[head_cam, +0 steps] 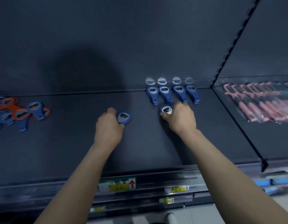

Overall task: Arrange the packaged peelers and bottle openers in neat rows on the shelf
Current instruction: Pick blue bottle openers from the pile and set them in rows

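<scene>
Starting 2nd row, prob. R hand (179, 118) grip clamped on blue opener (166, 109), 6 o'clock of back row (172, 93); L hand (108, 126) grip clamped on spare opener (124, 118). Next: align handles.

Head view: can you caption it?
Left hand grips a blue opener; right hand holds another opener by the back row.

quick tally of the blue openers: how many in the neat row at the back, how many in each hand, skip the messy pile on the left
back-row openers: 4
left-hand opener, gripped by the left hand: 1
right-hand opener, gripped by the right hand: 1
total: 6
</scene>
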Demonstrator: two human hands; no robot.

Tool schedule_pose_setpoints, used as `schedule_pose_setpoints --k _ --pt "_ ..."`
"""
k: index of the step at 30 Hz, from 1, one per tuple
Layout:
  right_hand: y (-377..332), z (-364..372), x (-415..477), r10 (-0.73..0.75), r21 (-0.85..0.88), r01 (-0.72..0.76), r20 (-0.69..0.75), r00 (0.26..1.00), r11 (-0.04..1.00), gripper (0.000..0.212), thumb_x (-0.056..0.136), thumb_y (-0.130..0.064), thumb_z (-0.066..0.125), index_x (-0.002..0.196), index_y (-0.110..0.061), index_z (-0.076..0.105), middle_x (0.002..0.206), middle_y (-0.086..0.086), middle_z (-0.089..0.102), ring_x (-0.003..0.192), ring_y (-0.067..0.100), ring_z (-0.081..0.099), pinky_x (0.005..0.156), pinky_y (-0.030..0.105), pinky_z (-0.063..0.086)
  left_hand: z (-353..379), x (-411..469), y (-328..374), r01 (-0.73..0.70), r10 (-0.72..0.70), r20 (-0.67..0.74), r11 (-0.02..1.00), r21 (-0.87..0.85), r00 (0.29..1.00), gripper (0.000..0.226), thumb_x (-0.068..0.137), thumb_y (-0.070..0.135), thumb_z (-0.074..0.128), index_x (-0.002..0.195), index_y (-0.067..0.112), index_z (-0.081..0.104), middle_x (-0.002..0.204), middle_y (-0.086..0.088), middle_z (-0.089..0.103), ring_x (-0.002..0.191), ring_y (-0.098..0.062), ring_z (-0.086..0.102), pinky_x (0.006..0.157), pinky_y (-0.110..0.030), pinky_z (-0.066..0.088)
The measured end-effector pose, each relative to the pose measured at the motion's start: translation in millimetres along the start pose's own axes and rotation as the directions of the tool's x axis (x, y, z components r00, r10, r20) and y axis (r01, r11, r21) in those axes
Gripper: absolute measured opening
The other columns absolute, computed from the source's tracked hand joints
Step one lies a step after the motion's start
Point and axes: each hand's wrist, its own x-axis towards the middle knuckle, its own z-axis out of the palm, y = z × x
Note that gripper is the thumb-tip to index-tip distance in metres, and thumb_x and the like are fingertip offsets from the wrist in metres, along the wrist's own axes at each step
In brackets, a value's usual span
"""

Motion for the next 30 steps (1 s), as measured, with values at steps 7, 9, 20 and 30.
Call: schedule_pose_setpoints --k 7,9,20,30 --pt "0.2 2.1 -9.7 -0.002 -0.037 0.002 -0.003 1.0 0.999 0.057 0.081 -0.045 0.067 0.115 0.0 0.054 0.119 0.018 0.052 0.114 0.034 0.043 0.091 0.039 0.04 8.3 2.9 10.4 -0.087 0.095 0.128 0.994 -0.062 0.987 0.052 0.077 0.023 0.074 0.119 0.006 0.05 0.113 -0.013 0.053 0.102 -0.029 0.051 0.081 -0.032 0.039" --pt "1.6 2.2 -13.7 0.011 -0.04 -0.01 0.013 1.0 0.999 0.048 0.084 -0.037 0.067 0.114 -0.001 0.055 0.118 0.018 0.052 0.114 0.033 0.042 0.09 0.037 0.04 8.7 8.2 10.0 -0.096 0.1 0.172 0.995 -0.036 0.98 0.062 0.078 0.028 0.073 0.129 0.007 0.045 0.126 -0.012 0.044 0.114 -0.031 0.043 0.087 -0.031 0.036" --pt "13.3 -1.5 -21.8 0.083 0.021 -0.083 0.0 0.997 0.996 0.031 0.087 -0.029 0.063 0.102 -0.001 0.057 0.109 0.016 0.056 0.103 0.033 0.051 0.075 0.032 0.039 19.6 14.9 32.8 -0.124 0.133 0.319 0.991 -0.048 0.938 0.053 0.079 0.02 0.069 0.127 0.01 0.05 0.124 -0.009 0.04 0.102 -0.029 0.053 0.081 -0.033 0.047" --pt "12.3 -0.2 -11.6 0.065 0.008 -0.065 0.028 0.997 0.998 0.014 0.087 -0.017 0.06 0.088 -0.005 0.052 0.104 0.018 0.059 0.097 0.034 0.055 0.066 0.031 0.039 24.8 1.8 49.0 -0.04 0.052 0.267 0.998 -0.051 0.962 0.03 0.078 0.019 0.071 0.098 0.001 0.059 0.109 -0.012 0.046 0.088 -0.028 0.054 0.07 -0.033 0.044"
